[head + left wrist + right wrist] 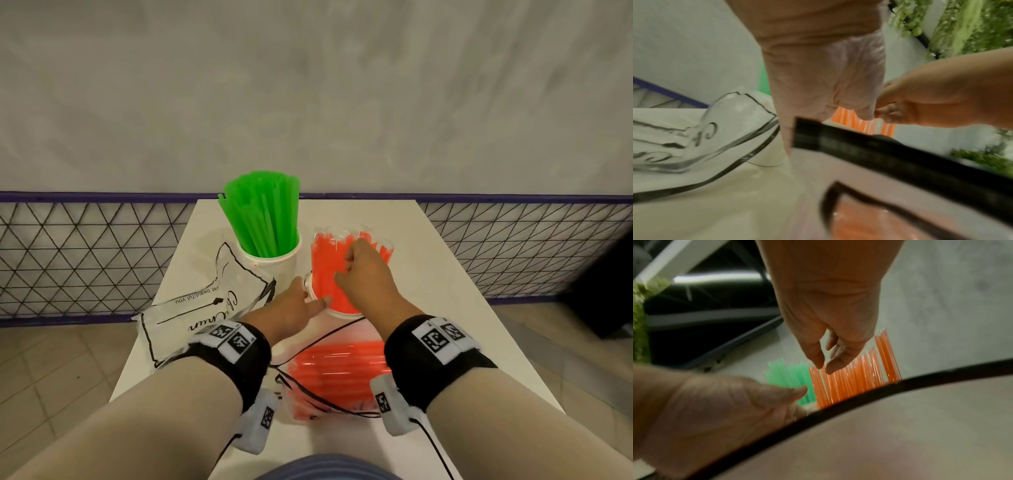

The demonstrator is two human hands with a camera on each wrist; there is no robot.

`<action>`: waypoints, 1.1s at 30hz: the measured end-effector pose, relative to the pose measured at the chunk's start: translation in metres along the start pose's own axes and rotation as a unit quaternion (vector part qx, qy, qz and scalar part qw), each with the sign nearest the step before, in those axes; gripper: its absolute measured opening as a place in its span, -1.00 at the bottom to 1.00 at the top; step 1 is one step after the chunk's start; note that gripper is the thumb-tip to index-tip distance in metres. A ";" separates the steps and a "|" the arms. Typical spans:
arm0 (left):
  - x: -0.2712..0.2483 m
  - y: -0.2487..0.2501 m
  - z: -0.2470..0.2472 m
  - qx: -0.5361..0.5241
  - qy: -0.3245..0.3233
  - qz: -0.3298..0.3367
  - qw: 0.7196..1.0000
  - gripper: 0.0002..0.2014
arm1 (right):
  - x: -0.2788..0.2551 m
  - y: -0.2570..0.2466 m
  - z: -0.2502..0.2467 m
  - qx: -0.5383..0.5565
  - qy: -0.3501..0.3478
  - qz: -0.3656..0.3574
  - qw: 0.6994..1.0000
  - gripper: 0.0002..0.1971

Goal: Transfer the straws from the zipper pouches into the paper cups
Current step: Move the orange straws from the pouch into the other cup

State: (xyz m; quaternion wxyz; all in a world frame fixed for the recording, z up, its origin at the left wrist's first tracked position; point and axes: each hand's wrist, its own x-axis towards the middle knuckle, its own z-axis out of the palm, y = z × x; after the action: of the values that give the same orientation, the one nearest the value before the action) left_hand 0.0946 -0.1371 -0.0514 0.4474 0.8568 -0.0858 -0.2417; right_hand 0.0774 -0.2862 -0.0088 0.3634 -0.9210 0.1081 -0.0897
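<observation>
Nearby, green straws (262,214), empty pouch (205,301)

White table (428,274) carries everything. Far centre: paper cup (274,265) upright, full of green straws (262,212). Just beside it, to right: second paper cup (317,301) packed with orange straws (329,260). Left side: empty clear zipper pouch (191,308), black-trimmed, script lettering, lying crumpled. Near edge: another zipper pouch (329,373) lying flat, orange straws inside.
</observation>
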 end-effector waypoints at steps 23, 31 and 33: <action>-0.063 -0.072 0.028 0.043 -0.143 0.009 0.989 -0.53 | -0.089 0.060 0.065 -0.231 -0.254 -0.274 0.898 -0.57; -0.057 -0.077 0.025 0.087 -0.115 -0.037 0.989 -0.47 | -0.088 0.049 0.053 -0.253 -0.234 -0.300 0.889 -0.77; -0.055 -0.080 0.025 0.097 -0.112 -0.030 0.989 -0.47 | -0.085 0.042 0.047 -0.271 -0.233 -0.295 0.886 -0.79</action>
State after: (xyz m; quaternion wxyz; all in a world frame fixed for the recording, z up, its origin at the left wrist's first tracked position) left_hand 0.0293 -0.0887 -0.1095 0.3425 0.8657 -0.1328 -0.3400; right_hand 0.0016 -0.2635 -0.0788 0.0712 -0.9674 -0.2364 0.0568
